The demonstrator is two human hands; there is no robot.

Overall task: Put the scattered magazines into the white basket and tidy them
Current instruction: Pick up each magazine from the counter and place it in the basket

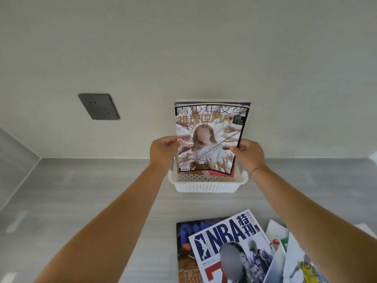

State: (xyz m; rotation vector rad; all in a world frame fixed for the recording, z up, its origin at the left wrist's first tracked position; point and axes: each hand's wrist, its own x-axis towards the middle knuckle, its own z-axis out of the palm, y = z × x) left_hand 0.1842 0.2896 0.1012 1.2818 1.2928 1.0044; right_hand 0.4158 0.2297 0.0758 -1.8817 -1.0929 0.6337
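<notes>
Right of the dark wall socket [98,106], the left hand [162,150] pinches the left edge of an upright magazine [210,137] standing in the white basket [206,185] by the wall. The right hand [247,155] grips its right edge. Nearer, an NBA magazine [230,248] overlaps a dark magazine [183,252] on the grey counter [81,201].

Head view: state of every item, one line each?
held magazine: upright, lower edge inside the basket rim, gripped at both side edges.
white basket: on the counter, magazines standing inside.
left hand: grips the magazine's left edge.
right hand: grips its right edge.
NBA magazine: flat on the counter, overlapping a dark magazine.
wall socket: nothing plugged in.
</notes>
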